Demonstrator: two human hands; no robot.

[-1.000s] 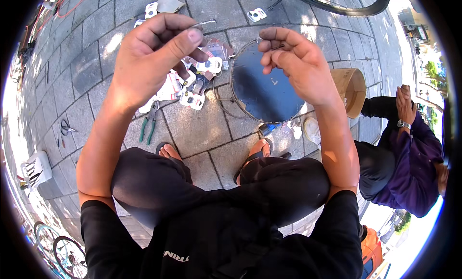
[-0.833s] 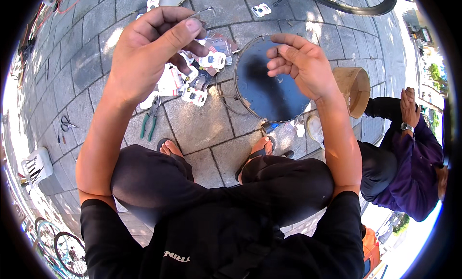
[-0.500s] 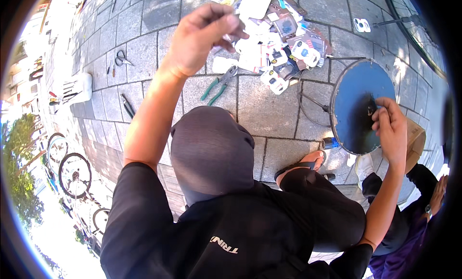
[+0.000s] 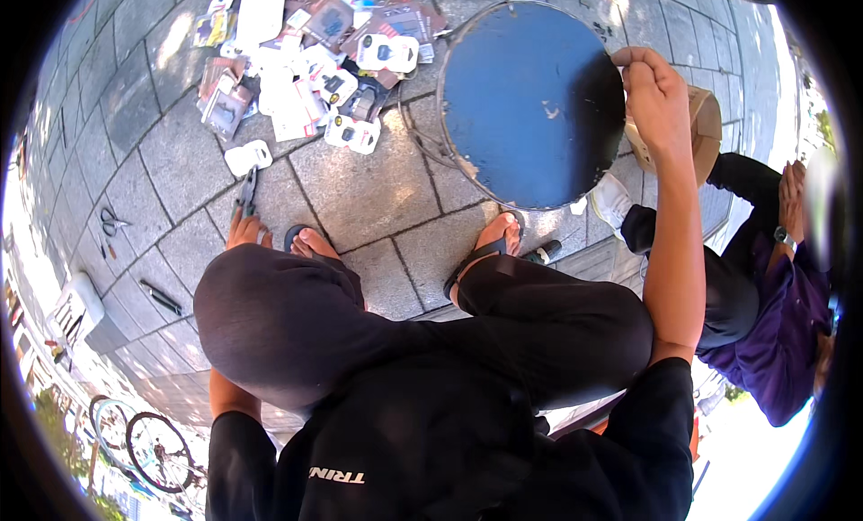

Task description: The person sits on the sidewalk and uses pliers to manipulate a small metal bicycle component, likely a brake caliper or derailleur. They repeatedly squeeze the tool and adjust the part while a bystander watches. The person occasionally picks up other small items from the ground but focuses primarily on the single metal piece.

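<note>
My left hand (image 4: 249, 230) is low over the paving beyond my left knee, its fingers closed on the handle end of a pair of pliers (image 4: 245, 188). My knee hides part of that hand. The pliers' jaws point away, close to a small white package (image 4: 247, 157). Up on the right, my right hand (image 4: 654, 94) is held with bent, pinched fingers at the right rim of a round blue-topped stool (image 4: 512, 98). Whatever sits between those fingertips is too small to make out. A dark shadow covers the right side of the blue top.
A heap of packaged small parts (image 4: 315, 62) lies left of the stool. Scissors (image 4: 110, 222), a black-handled tool (image 4: 160, 296) and a white tray of tools (image 4: 79, 305) are farther left. A cardboard box (image 4: 701, 130) stands right, near a seated person (image 4: 764, 314).
My left hand has come down from above the packages to the pliers. My right hand remains pinched beside the stool top. The view has swung toward the right.
</note>
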